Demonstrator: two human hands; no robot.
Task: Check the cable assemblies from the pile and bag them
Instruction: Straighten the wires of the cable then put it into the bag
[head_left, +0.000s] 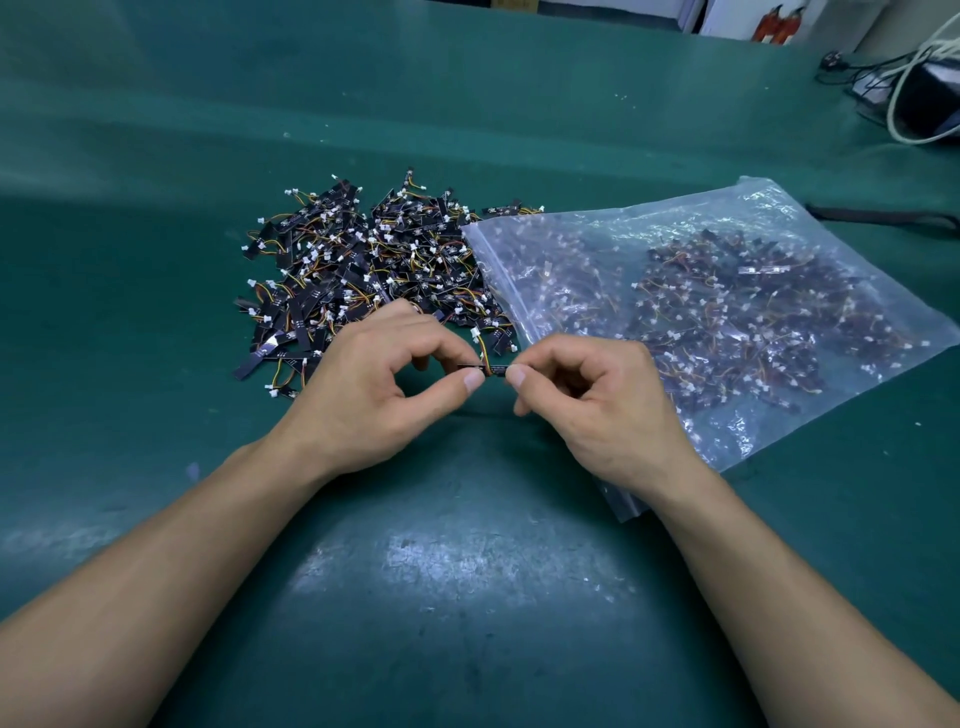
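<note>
At centre of the green worktop (467, 597): one small cable assembly (485, 368), a black strip with coloured wires, held level between both hands. Left hand (374, 384), at its 9 o'clock: thumb and fingers (470, 381) clamped on one end of the strip. Right hand (587, 400), at 3 o'clock: pinching the other end likewise. Loose pile of like assemblies (363, 275): 11 o'clock of the hands. Clear zip-top plastic bag (727, 312), part filled with assemblies: 2 o'clock, lying flat, its edge against the pile. White cable (904, 104): far 2 o'clock corner.
</note>
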